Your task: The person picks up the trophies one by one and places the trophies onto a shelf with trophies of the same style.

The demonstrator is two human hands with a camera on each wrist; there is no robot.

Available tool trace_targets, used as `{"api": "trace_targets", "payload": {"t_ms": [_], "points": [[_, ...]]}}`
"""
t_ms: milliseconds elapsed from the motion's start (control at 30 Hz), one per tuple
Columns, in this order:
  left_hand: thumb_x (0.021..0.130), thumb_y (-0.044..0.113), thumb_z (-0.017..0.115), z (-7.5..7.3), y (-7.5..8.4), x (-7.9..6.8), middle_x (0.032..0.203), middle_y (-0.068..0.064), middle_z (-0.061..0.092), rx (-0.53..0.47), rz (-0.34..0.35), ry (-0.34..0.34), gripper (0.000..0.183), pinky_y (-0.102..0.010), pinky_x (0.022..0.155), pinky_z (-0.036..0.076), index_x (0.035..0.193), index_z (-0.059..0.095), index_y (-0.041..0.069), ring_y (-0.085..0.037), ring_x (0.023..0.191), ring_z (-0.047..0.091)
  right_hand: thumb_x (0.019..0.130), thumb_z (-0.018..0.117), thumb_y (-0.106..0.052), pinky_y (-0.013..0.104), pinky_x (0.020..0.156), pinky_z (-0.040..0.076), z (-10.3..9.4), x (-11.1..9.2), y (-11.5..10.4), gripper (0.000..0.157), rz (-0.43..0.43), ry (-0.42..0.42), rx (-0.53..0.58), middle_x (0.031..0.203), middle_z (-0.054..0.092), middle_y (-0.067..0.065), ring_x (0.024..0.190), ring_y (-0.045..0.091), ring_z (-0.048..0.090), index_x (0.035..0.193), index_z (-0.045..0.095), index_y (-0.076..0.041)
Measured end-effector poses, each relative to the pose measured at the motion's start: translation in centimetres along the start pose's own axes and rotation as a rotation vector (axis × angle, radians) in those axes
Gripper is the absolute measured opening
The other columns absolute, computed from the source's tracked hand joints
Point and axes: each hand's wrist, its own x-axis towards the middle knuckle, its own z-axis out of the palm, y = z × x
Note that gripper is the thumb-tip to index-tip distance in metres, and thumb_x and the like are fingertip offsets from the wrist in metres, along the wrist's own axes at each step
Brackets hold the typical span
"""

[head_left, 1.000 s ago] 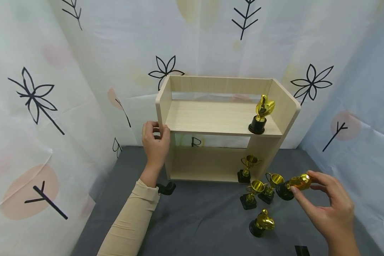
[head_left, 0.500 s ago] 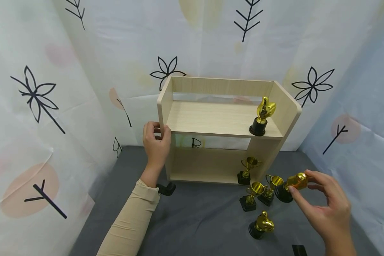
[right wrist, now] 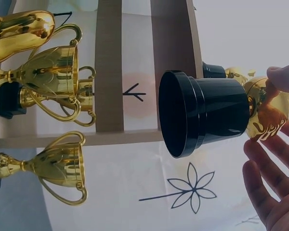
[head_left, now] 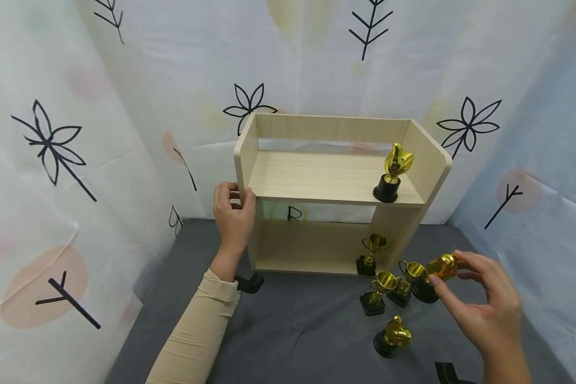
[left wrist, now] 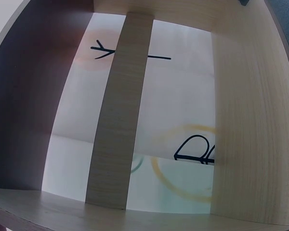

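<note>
The left hand [head_left: 234, 218] is holding the left side of a wooden shelf [head_left: 312, 175], with its fingers bending round the edge. The right hand [head_left: 487, 301] is pinching a gold trophy [head_left: 442, 266] by its shiny top, between the thumb and the fingers. This trophy is leaning over, and its round black base [head_left: 424, 289] is pointing toward the shelf side. In the head view it is showing just to the right of two gold cups.

The front cup [head_left: 382, 282] and the back cup [head_left: 412, 271] are standing close together on the gray surface [head_left: 288, 325], near the shelf's front right corner. Nearer the person, another trophy [head_left: 396, 333] with a black base is sitting on the surface.

Up on the top board, a thumb-shaped trophy [head_left: 397, 161] is standing near the right wall. Below it, a small cup [head_left: 377, 242] is standing on the bottom board, also near the right. A tan sleeve [head_left: 197, 325] is covering the left arm. Behind everything, a white cloth [head_left: 312, 64] is hanging, showing black flowers and twigs.
</note>
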Motion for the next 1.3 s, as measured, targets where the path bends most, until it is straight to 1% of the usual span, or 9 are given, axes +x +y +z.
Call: {"api": "trace_targets", "payload": {"t_ms": [133, 333, 533, 667, 833, 967, 1067, 1167, 1300], "points": [[0.099, 0.019, 0.066, 0.0, 0.0, 0.0, 0.103, -0.018, 0.060, 0.002, -0.002, -0.001, 0.018, -0.030, 0.065, 0.054, 0.102, 0.063, 0.001, -0.030, 0.084, 0.064, 0.087, 0.087, -0.040, 0.005, 0.093, 0.047, 0.2, 0.2, 0.0, 0.064, -0.017, 0.004, 0.018, 0.122, 0.072, 0.001, 0.108, -0.006, 0.063, 0.120, 0.072, 0.012], [0.099, 0.019, 0.066, -0.1, 0.1, 0.0, 0.104, -0.018, 0.060, 0.009, 0.001, -0.006, 0.018, -0.030, 0.066, 0.054, 0.102, 0.062, 0.002, -0.030, 0.087, 0.064, 0.088, 0.085, -0.045, 0.005, 0.093, 0.047, 0.4, 0.5, -0.1, 0.067, -0.023, 0.003, 0.022, 0.122, 0.071, -0.001, 0.108, -0.005, 0.062, 0.120, 0.072, 0.013], [0.099, 0.019, 0.066, -0.2, 0.1, 0.0, 0.104, -0.019, 0.060, 0.007, 0.007, -0.004, 0.018, -0.029, 0.066, 0.053, 0.101, 0.062, 0.001, -0.034, 0.087, 0.063, 0.088, 0.085, -0.045, 0.006, 0.091, 0.048, 0.7, 0.9, -0.3, 0.067, -0.036, 0.016, 0.030, 0.117, 0.073, 0.007, 0.106, -0.005, 0.062, 0.118, 0.072, 0.014], [0.099, 0.019, 0.066, -0.2, 0.1, 0.0, 0.103, -0.018, 0.060, 0.000, 0.012, 0.001, 0.019, -0.030, 0.065, 0.053, 0.101, 0.062, 0.000, -0.031, 0.087, 0.063, 0.088, 0.085, -0.044, 0.006, 0.092, 0.048, 1.0, 1.2, -0.5, 0.066, -0.042, 0.026, 0.037, 0.115, 0.074, 0.010, 0.106, -0.007, 0.062, 0.116, 0.072, 0.014], [0.100, 0.019, 0.064, -0.1, 0.0, 0.0, 0.104, -0.018, 0.060, 0.003, 0.009, -0.013, 0.018, -0.030, 0.066, 0.053, 0.103, 0.063, 0.002, -0.031, 0.088, 0.063, 0.089, 0.080, -0.054, 0.007, 0.091, 0.047, 1.2, 1.6, -1.1, 0.074, -0.044, 0.022, 0.031, 0.111, 0.071, 0.016, 0.107, -0.009, 0.061, 0.115, 0.072, 0.015], [0.101, 0.020, 0.063, -0.2, -0.1, -0.1, 0.105, -0.018, 0.060, 0.012, 0.001, -0.022, 0.017, -0.031, 0.066, 0.054, 0.104, 0.063, 0.003, -0.028, 0.086, 0.064, 0.090, 0.078, -0.057, 0.007, 0.090, 0.047, 1.4, 1.9, -1.7, 0.078, -0.045, 0.019, 0.031, 0.108, 0.069, 0.020, 0.106, -0.009, 0.060, 0.114, 0.071, 0.017], [0.101, 0.020, 0.063, -0.2, -0.1, -0.1, 0.105, -0.018, 0.060, 0.013, -0.001, -0.021, 0.018, -0.032, 0.066, 0.055, 0.104, 0.063, 0.003, -0.027, 0.085, 0.064, 0.090, 0.079, -0.056, 0.007, 0.090, 0.047, 1.4, 1.9, -1.6, 0.077, -0.046, 0.018, 0.032, 0.107, 0.069, 0.022, 0.105, -0.007, 0.061, 0.115, 0.071, 0.017], [0.101, 0.021, 0.064, -0.2, -0.2, -0.1, 0.105, -0.018, 0.061, 0.011, -0.001, -0.020, 0.018, -0.032, 0.066, 0.055, 0.104, 0.064, 0.003, -0.026, 0.085, 0.064, 0.089, 0.084, -0.048, 0.007, 0.091, 0.048, 1.4, 1.7, -0.9, 0.070, -0.048, 0.016, 0.047, 0.108, 0.070, 0.023, 0.104, -0.005, 0.062, 0.116, 0.072, 0.015], [0.101, 0.020, 0.064, -0.2, -0.2, -0.1, 0.105, -0.018, 0.060, 0.008, 0.004, -0.021, 0.017, -0.032, 0.067, 0.055, 0.104, 0.064, 0.003, -0.028, 0.086, 0.064, 0.087, 0.088, -0.039, 0.007, 0.091, 0.049, 1.4, 1.6, -0.5, 0.063, -0.053, 0.018, 0.074, 0.111, 0.073, 0.019, 0.104, -0.002, 0.063, 0.117, 0.072, 0.014]]}}
